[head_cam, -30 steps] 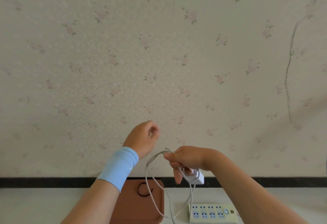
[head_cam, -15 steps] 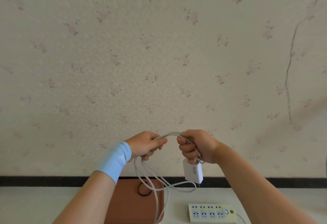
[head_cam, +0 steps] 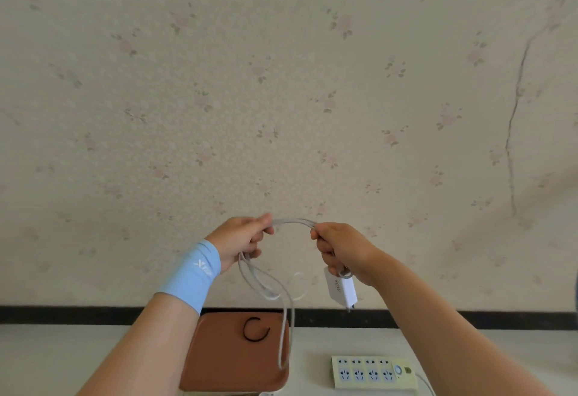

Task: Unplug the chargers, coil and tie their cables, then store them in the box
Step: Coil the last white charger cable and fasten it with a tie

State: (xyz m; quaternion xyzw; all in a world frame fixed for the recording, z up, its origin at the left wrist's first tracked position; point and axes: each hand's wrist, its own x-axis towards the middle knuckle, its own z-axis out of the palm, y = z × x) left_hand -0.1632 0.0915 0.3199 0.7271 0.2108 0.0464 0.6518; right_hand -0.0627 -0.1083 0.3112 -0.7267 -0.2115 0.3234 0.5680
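Both hands are raised in front of the wall with a white charger cable (head_cam: 292, 223) arched between them. My left hand (head_cam: 242, 239), with a light blue wristband, grips one side of the cable strands. My right hand (head_cam: 341, 248) grips the other side, and the white charger plug (head_cam: 341, 290) hangs just below it. Loops of the cable (head_cam: 286, 311) dangle from the left hand down over a brown tray (head_cam: 219, 361). A black hair-tie ring (head_cam: 256, 329) lies on that tray.
A pale power strip (head_cam: 373, 372) with several sockets lies on the white table to the right of the tray; no plug is in it. A black baseboard (head_cam: 93, 314) runs along the flowered wall behind the table.
My left hand came over and took hold of the cable. Both hands rose and drew apart, stretching the strands into an arch, and the plug now hangs below my right hand.
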